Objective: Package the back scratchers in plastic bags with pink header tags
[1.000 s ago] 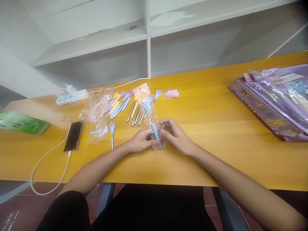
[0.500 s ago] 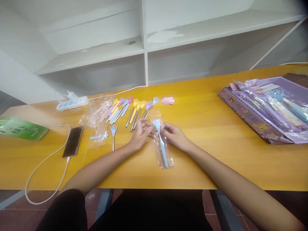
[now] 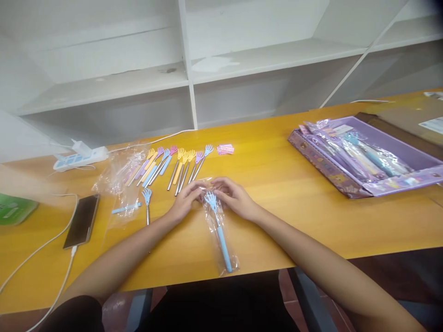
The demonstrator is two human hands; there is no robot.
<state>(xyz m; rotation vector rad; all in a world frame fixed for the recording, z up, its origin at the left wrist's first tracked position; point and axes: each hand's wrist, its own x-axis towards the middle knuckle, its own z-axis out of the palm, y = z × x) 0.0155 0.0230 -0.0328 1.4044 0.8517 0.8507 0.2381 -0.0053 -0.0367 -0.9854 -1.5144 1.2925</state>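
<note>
Black clothing (image 3: pixel 224 306) shows (the left sleeve (image 3: pixel 78 316) is short).

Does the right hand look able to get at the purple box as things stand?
Probably yes: I see nothing standing between the right hand and the purple box, though its fingers are at the bag now.

Head-height view, forward and down (just one).

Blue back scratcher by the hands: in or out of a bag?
In: clear plastic bag shows around the blue back scratcher, both sides.
</note>
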